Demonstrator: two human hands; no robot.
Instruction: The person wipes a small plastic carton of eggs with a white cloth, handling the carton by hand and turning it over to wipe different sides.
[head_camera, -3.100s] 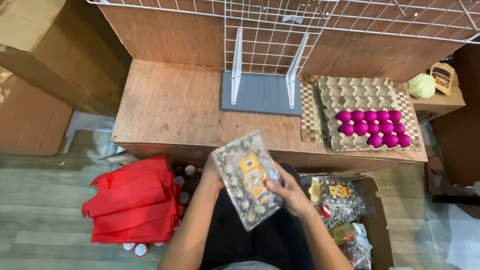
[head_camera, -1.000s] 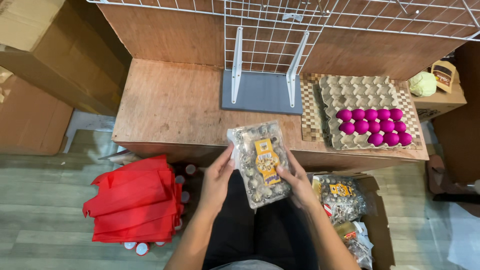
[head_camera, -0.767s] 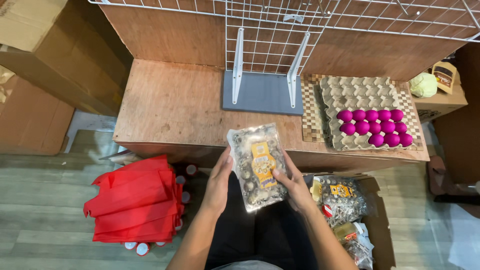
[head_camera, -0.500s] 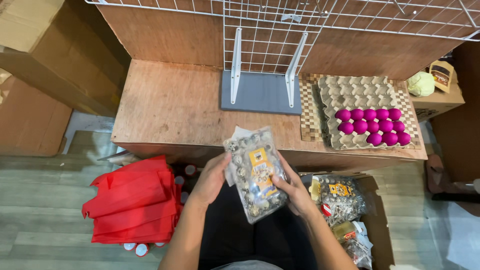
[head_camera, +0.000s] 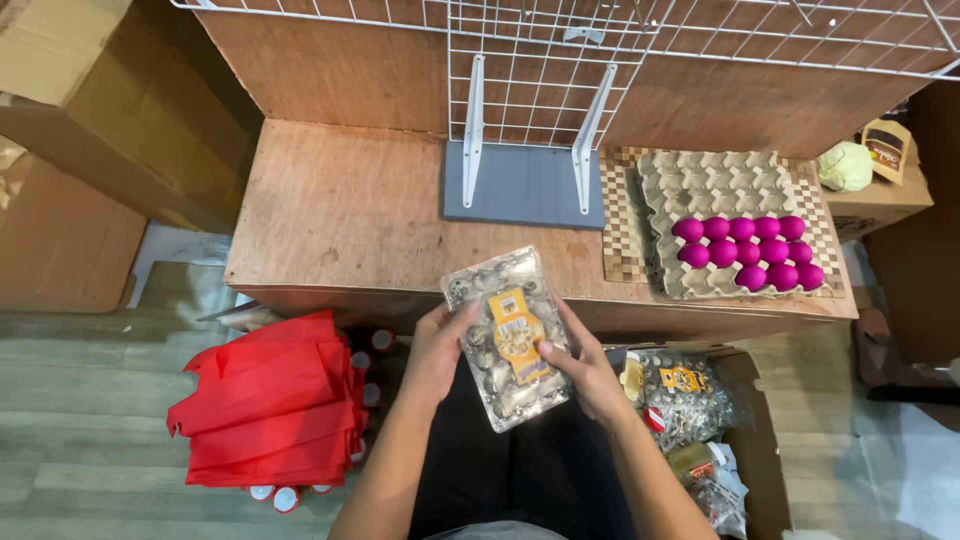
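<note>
Two hands hold one clear plastic box of small speckled eggs (head_camera: 508, 340) with a yellow label, just in front of the wooden table (head_camera: 340, 215) and above the person's lap: the left hand (head_camera: 440, 350) grasps its left edge with curled fingers, and the right hand (head_camera: 585, 370) grips its right edge, thumb on the lid. On the table, a grey cardboard egg tray (head_camera: 715, 180) on a checkered mat (head_camera: 622, 220) holds two rows of bright pink eggs (head_camera: 745, 250) in its near cups, the far cups bare. Beside the right arm, an open cardboard box (head_camera: 745, 400) on the floor holds more clear packs of speckled eggs (head_camera: 685, 395), while red bags (head_camera: 275, 400) lie to the left.
</note>
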